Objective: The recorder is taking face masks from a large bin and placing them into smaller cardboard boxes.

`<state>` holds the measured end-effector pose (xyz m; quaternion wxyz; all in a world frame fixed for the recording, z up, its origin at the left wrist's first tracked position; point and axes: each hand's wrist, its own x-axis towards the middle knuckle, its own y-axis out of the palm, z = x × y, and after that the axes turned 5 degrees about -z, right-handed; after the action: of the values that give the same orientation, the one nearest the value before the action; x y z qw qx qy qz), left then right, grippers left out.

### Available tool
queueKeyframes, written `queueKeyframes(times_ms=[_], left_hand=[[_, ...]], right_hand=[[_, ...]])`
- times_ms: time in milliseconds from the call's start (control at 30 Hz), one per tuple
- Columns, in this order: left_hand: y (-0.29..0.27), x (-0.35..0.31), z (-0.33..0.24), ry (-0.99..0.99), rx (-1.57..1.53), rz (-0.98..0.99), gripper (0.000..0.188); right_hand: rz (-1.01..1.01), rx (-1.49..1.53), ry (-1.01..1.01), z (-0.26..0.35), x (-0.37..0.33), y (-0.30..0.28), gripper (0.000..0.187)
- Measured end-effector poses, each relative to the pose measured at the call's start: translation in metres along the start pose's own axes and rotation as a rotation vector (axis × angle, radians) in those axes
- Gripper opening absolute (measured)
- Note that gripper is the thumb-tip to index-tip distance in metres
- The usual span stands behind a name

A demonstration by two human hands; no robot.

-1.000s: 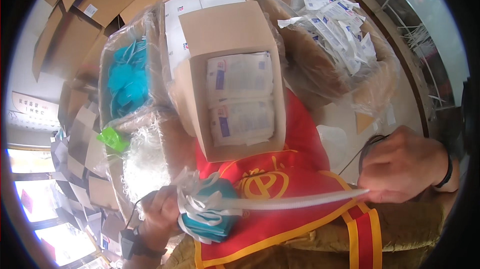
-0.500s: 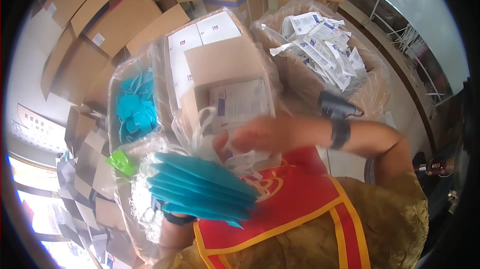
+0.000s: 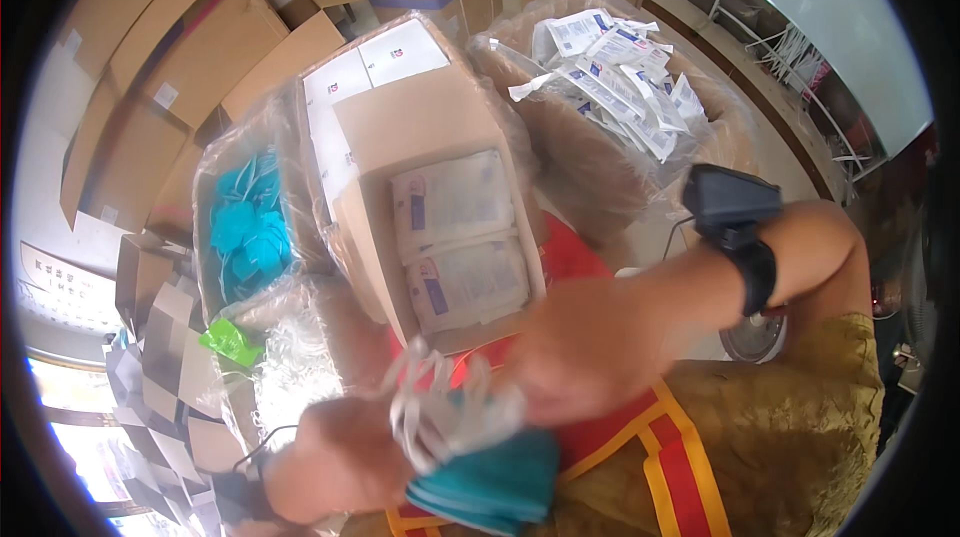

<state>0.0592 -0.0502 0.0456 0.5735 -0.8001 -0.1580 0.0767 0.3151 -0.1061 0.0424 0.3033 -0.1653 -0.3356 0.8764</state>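
Observation:
A bundle of teal pleated face masks [image 3: 490, 485] hangs low in front of my apron, its white ear loops [image 3: 440, 407] gathered above it. My left hand [image 3: 345, 457] is closed at the left side of the bundle, fingers mostly hidden. From the right, my right hand [image 3: 570, 362] is closed against the loops, smeared by motion. Just beyond the hands stands an open carton [image 3: 375, 287], with two stacks of white printed packets [image 3: 465, 282] inside.
Teal masks fill a plastic-lined box [image 3: 205, 237] at left, near a heap of white loops [image 3: 300, 377] and a green scrap [image 3: 232, 342]. White packets [image 3: 620, 67] lie in a lined carton at right. White boxes [image 3: 400, 52] sit behind the open carton. Flattened cardboard [image 3: 190, 27] leans at far left.
The fanned masks have swung down and bunched together, moving right. Both hands have come lower with the loops, uncovering the packets in the carton. The view has shifted slightly.

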Motion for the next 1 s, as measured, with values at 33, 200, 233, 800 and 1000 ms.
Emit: queueKeyframes(times_ms=[33, 200, 233, 800, 1000], left_hand=[[0.000, 0.000, 0.004, 0.026, -0.014, -0.006, 0.049], [0.004, -0.030, -0.011, 0.057, -0.046, -0.072, 0.042], [0.004, -0.035, -0.014, 0.065, -0.053, -0.084, 0.041], [-0.010, -0.061, -0.019, 0.160, 0.199, -0.108, 0.053], [-0.004, -0.059, -0.006, 0.043, 0.011, -0.212, 0.046]], right_hand=[[-0.089, 0.104, -0.100, 0.001, -0.009, 0.004, 0.026], [-0.010, 0.209, -0.075, 0.011, -0.037, 0.004, 0.027], [-0.007, 0.257, -0.062, 0.012, -0.040, 0.002, 0.028], [0.023, 0.369, 0.033, 0.015, -0.079, -0.009, 0.026], [-0.010, 0.383, 0.056, 0.017, -0.088, -0.007, 0.024]])
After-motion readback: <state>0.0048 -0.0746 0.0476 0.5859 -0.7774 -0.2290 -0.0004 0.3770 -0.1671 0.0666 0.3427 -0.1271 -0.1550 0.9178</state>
